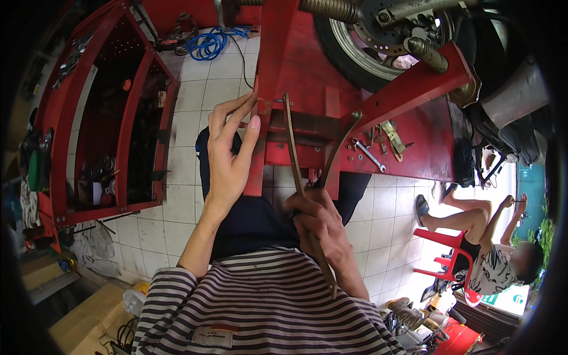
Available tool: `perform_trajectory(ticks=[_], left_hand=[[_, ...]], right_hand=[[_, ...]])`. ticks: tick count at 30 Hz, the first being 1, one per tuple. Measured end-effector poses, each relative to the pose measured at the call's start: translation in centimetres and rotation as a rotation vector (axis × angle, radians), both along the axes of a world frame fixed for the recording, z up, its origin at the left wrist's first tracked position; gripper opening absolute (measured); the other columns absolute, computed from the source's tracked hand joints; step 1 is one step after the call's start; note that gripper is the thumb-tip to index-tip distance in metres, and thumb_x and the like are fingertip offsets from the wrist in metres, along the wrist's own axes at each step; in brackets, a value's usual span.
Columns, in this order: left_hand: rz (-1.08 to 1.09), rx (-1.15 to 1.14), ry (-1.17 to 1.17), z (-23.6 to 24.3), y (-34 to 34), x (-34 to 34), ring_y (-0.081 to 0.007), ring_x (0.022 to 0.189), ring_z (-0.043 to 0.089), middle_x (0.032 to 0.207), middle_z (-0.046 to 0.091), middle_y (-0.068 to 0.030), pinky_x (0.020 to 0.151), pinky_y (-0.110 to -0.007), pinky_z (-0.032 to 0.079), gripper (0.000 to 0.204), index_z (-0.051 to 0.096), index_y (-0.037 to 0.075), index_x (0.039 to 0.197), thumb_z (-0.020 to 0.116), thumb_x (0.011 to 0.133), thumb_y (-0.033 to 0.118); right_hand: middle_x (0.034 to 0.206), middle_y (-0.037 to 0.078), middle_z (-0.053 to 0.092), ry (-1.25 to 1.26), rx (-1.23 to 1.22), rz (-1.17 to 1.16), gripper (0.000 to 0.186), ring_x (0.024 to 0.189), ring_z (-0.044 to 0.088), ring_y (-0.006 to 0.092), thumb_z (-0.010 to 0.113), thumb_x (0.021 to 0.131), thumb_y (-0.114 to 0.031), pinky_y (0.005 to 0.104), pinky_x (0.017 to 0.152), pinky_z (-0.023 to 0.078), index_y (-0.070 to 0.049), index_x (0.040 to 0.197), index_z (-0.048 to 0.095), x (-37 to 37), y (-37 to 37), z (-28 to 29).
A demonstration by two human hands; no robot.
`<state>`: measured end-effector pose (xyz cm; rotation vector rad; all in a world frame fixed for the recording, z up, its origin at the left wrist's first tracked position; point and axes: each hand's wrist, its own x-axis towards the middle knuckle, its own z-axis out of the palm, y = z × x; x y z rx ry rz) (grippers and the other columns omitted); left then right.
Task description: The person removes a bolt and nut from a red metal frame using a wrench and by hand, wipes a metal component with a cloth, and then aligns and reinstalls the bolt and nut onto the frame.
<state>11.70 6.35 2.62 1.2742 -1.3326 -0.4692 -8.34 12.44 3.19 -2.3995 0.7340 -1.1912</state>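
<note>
My right hand (322, 225) is closed around a long, thin, flat brownish metal bar (291, 139) in front of my lap. The bar's upper end reaches the red metal frame (253, 171), and its lower end slants down past my wrist toward my striped shirt. A dark curved strip (338, 145) runs from a bolt on the frame's right arm down toward the same hand; whether that hand holds it too is hidden. My left hand (229, 148), fingers stretched out, lies against the frame's left upright and grips nothing.
A motorcycle wheel (355, 47) stands on the red platform (302, 59), beside a wrench (370, 156) and small metal parts (390, 141). To the left are a red tool cabinet (122, 118) and a blue hose (207, 44). Another person (500, 260) sits on a red chair (435, 239) at right.
</note>
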Motion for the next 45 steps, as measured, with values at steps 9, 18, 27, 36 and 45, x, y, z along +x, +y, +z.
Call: perform_trajectory(ticks=[9, 18, 27, 36, 45], left_hand=[[-0.005, 0.007, -0.022, 0.1, -0.2, 0.4, -0.0198, 0.104, 0.061, 0.118, 0.065, -0.0112, 0.091, -0.029, 0.047, 0.032, 0.067, -0.001, 0.127, 0.06, 0.1, 0.016], [-0.016, -0.007, -0.044, 0.2, -0.3, 0.7, -0.0205, 0.102, 0.063, 0.117, 0.065, -0.0117, 0.086, -0.03, 0.049, 0.031, 0.067, -0.002, 0.124, 0.06, 0.1, 0.016], [0.009, -0.053, -0.092, 0.7, -1.3, 0.5, -0.0247, 0.095, 0.064, 0.103, 0.068, -0.0116, 0.083, -0.035, 0.05, 0.034, 0.069, -0.002, 0.102, 0.083, 0.078, 0.017], [0.238, -0.137, -0.37, 0.5, -2.8, -0.8, -0.0321, 0.087, 0.06, 0.089, 0.062, -0.0103, 0.076, -0.043, 0.048, 0.035, 0.059, 0.001, 0.088, 0.085, 0.071, 0.018], [0.356, -0.217, -0.53, 0.0, -3.0, -1.1, -0.0292, 0.095, 0.057, 0.091, 0.062, -0.0062, 0.081, -0.043, 0.044, 0.033, 0.06, 0.006, 0.085, 0.086, 0.071, 0.021]], right_hand=[[0.116, 0.01, 0.061, 0.09, -0.014, 0.016, 0.035, 0.092, 0.06, 0.0315, 0.069, 0.071, 0.001, 0.039, 0.07, 0.054, -0.003, 0.102, 0.053, 0.1, 0.5, -0.5], [0.12, 0.009, 0.06, 0.235, -0.025, 0.081, 0.027, 0.095, 0.058, 0.0302, 0.066, 0.076, -0.01, 0.0382, 0.077, 0.054, -0.004, 0.101, 0.057, 1.7, 0.4, -0.3], [0.11, 0.0, 0.058, 0.472, -0.083, 0.102, 0.018, 0.099, 0.054, 0.0275, 0.061, 0.08, -0.016, 0.0345, 0.084, 0.049, -0.011, 0.097, 0.059, 4.4, -0.2, -0.7], [0.109, 0.002, 0.057, 0.508, -0.108, 0.123, 0.02, 0.108, 0.055, 0.0303, 0.061, 0.081, -0.015, 0.0369, 0.091, 0.047, -0.01, 0.1, 0.061, 3.9, -1.1, -2.9], [0.114, 0.007, 0.059, 0.583, -0.093, 0.08, 0.032, 0.117, 0.054, 0.0315, 0.061, 0.081, -0.014, 0.0413, 0.097, 0.044, -0.005, 0.112, 0.063, 3.0, -2.1, -4.9]])
